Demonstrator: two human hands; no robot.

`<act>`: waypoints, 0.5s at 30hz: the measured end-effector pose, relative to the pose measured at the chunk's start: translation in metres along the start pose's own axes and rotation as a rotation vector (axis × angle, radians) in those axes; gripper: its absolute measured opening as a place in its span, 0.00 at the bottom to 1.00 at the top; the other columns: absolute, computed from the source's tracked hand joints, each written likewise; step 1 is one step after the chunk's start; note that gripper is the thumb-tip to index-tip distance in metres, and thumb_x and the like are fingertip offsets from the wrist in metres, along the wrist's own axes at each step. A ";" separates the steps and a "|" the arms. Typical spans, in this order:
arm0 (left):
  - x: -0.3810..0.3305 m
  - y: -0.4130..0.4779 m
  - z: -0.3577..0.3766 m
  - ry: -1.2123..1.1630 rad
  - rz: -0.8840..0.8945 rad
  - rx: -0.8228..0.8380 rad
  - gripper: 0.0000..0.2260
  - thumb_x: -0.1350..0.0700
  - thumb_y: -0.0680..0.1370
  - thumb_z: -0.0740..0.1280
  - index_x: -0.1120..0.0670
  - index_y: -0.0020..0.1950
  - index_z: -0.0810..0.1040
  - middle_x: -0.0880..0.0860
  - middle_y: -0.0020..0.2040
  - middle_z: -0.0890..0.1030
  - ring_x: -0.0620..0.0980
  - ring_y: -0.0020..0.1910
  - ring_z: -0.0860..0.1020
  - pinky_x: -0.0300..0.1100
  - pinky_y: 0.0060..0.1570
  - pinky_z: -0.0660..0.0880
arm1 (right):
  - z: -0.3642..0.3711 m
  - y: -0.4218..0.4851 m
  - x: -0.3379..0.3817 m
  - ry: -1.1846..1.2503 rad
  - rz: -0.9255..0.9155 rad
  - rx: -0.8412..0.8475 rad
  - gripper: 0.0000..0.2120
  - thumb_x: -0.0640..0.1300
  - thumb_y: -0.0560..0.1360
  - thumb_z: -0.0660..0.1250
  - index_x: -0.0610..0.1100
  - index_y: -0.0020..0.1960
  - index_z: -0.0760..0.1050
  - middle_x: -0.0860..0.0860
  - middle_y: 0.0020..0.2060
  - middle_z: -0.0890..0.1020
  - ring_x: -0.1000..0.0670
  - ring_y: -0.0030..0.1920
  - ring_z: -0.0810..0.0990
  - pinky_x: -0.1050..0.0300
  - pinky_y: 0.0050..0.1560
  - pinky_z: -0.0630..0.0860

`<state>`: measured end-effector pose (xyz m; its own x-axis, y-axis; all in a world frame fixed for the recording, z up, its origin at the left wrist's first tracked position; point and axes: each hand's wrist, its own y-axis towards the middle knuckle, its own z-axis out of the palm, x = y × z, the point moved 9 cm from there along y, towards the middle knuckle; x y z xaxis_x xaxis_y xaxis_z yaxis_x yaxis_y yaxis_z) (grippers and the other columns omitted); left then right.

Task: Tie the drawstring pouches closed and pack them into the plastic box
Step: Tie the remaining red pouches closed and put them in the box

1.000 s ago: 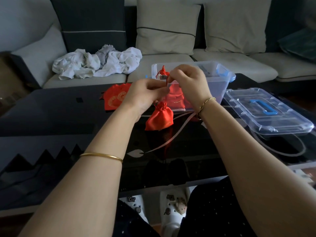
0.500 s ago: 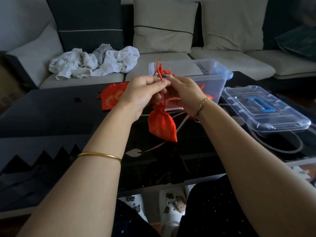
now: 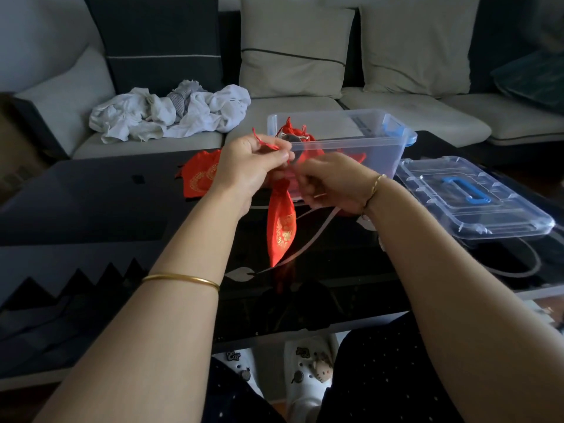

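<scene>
A red drawstring pouch (image 3: 280, 227) with gold print hangs above the black glass table, its neck gathered between my hands. My left hand (image 3: 253, 166) pinches the red drawstring at the pouch's top, with a loop of cord sticking up over its knuckles. My right hand (image 3: 332, 184) is curled just to the right at the pouch's neck, gripping the cord. Behind them stands the clear plastic box (image 3: 381, 138) with red pouches (image 3: 293, 132) inside. Another red pouch (image 3: 200, 177) lies flat on the table to the left.
The box's clear lid (image 3: 470, 199) with a blue handle lies on the table at the right. A pile of white cloth (image 3: 171, 112) sits on the sofa behind. The table's near edge (image 3: 305, 328) runs above my knees and white shoes.
The pouch has dropped lower and hangs longer and narrower. My hands have drawn slightly apart along the cord, the right one moving down and right.
</scene>
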<state>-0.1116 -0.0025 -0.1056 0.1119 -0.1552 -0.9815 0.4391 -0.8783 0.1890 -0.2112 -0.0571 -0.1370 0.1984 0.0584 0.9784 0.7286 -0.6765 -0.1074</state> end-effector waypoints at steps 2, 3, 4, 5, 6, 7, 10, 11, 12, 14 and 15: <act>0.002 0.001 0.002 0.071 0.002 0.041 0.10 0.69 0.76 0.64 0.55 0.41 0.77 0.53 0.38 0.81 0.41 0.32 0.78 0.33 0.34 0.75 | -0.006 0.001 -0.004 -0.169 0.011 -0.100 0.12 0.46 0.78 0.61 0.42 0.38 0.73 0.50 0.28 0.73 0.53 0.27 0.71 0.63 0.30 0.70; 0.001 0.001 0.004 0.127 0.021 0.068 0.10 0.69 0.76 0.64 0.54 0.43 0.77 0.53 0.39 0.80 0.40 0.33 0.78 0.33 0.36 0.76 | -0.012 0.003 -0.003 -0.174 -0.012 -0.177 0.12 0.47 0.77 0.61 0.42 0.38 0.74 0.49 0.28 0.74 0.53 0.28 0.72 0.62 0.32 0.70; -0.001 0.000 0.006 0.198 0.056 0.090 0.10 0.69 0.76 0.64 0.54 0.44 0.77 0.53 0.39 0.79 0.40 0.34 0.78 0.33 0.39 0.76 | -0.017 0.005 -0.001 -0.125 -0.045 -0.255 0.13 0.47 0.78 0.61 0.42 0.37 0.74 0.49 0.30 0.76 0.52 0.30 0.73 0.61 0.34 0.72; -0.005 0.000 0.008 0.277 0.105 0.103 0.10 0.69 0.76 0.65 0.53 0.45 0.77 0.53 0.39 0.79 0.39 0.35 0.78 0.33 0.42 0.76 | -0.021 0.007 -0.001 -0.027 -0.076 -0.299 0.12 0.45 0.78 0.61 0.42 0.38 0.74 0.48 0.32 0.77 0.51 0.33 0.75 0.59 0.37 0.74; -0.010 -0.001 0.010 0.359 0.164 0.106 0.10 0.68 0.75 0.65 0.53 0.47 0.77 0.52 0.39 0.78 0.38 0.37 0.78 0.32 0.44 0.75 | -0.021 0.010 -0.001 0.092 -0.103 -0.294 0.11 0.43 0.79 0.60 0.41 0.40 0.75 0.47 0.34 0.77 0.49 0.36 0.76 0.56 0.41 0.76; -0.015 -0.003 0.012 0.439 0.226 0.101 0.10 0.68 0.75 0.66 0.53 0.49 0.77 0.51 0.40 0.78 0.38 0.38 0.77 0.30 0.45 0.74 | -0.017 0.013 -0.002 0.186 -0.120 -0.248 0.11 0.41 0.80 0.58 0.41 0.42 0.76 0.46 0.37 0.78 0.48 0.38 0.77 0.53 0.45 0.77; -0.027 -0.008 0.014 0.619 0.378 0.036 0.12 0.65 0.74 0.68 0.53 0.54 0.78 0.52 0.43 0.79 0.44 0.43 0.77 0.31 0.47 0.74 | -0.006 0.017 -0.005 0.269 -0.129 -0.124 0.10 0.41 0.80 0.56 0.42 0.48 0.76 0.47 0.38 0.79 0.49 0.38 0.78 0.56 0.40 0.76; -0.030 -0.009 0.013 0.658 0.414 0.002 0.12 0.64 0.74 0.68 0.52 0.55 0.78 0.52 0.43 0.78 0.45 0.43 0.77 0.34 0.48 0.74 | -0.003 0.017 -0.006 0.283 -0.123 -0.103 0.10 0.40 0.80 0.57 0.43 0.47 0.76 0.48 0.38 0.79 0.50 0.37 0.77 0.58 0.37 0.76; -0.032 -0.010 0.011 0.688 0.446 -0.029 0.13 0.64 0.74 0.68 0.52 0.56 0.78 0.49 0.41 0.77 0.46 0.43 0.76 0.37 0.48 0.74 | -0.001 0.017 -0.007 0.292 -0.118 -0.082 0.10 0.40 0.80 0.57 0.43 0.45 0.76 0.48 0.37 0.78 0.51 0.35 0.77 0.60 0.34 0.75; -0.035 -0.012 0.010 0.720 0.491 -0.065 0.14 0.64 0.74 0.68 0.51 0.57 0.78 0.44 0.38 0.74 0.44 0.42 0.74 0.38 0.48 0.73 | 0.003 0.017 -0.009 0.269 -0.101 -0.036 0.10 0.40 0.79 0.58 0.43 0.42 0.76 0.48 0.36 0.78 0.51 0.35 0.77 0.59 0.35 0.75; -0.035 -0.012 0.010 0.722 0.503 -0.072 0.14 0.64 0.74 0.68 0.51 0.58 0.78 0.43 0.37 0.73 0.43 0.42 0.74 0.38 0.48 0.73 | 0.005 0.016 -0.010 0.254 -0.089 -0.010 0.11 0.40 0.79 0.58 0.43 0.41 0.76 0.48 0.37 0.79 0.51 0.36 0.77 0.58 0.37 0.75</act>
<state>-0.1297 0.0097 -0.0734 0.8323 -0.1707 -0.5275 0.2388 -0.7483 0.6189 -0.1980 -0.0649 -0.1495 -0.0384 -0.0671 0.9970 0.7290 -0.6843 -0.0180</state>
